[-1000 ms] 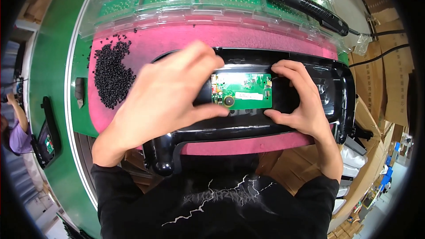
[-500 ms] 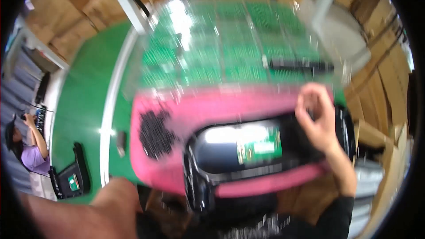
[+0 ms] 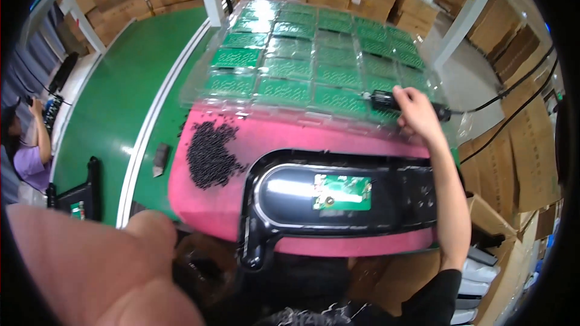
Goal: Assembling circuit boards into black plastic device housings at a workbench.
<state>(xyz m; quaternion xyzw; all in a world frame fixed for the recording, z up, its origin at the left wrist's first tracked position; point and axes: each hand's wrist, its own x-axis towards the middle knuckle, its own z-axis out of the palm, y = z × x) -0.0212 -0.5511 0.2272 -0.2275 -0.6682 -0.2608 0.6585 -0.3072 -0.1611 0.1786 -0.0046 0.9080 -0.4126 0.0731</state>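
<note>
Head view. The right hand (image 3: 417,111) is over the black pen-shaped electric screwdriver (image 3: 383,100), thumb and fingers curled about its body; cannot tell whether they clasp it. The tool lies on the near right part of a clear plastic tray (image 3: 284,110) of green circuit boards, its tip pointing left. The left hand (image 3: 103,259) looms large and blurred at lower left, close to the camera; cannot tell its finger state or whether it holds anything.

The black housing (image 3: 402,205) lies open side up on the pink mat (image 3: 302,136), below the tray; a single green board (image 3: 338,188) sits inside, near its middle. The right forearm crosses over the housing's right end. A heap of small black screws (image 3: 211,156) rests on the mat, left of the housing.
</note>
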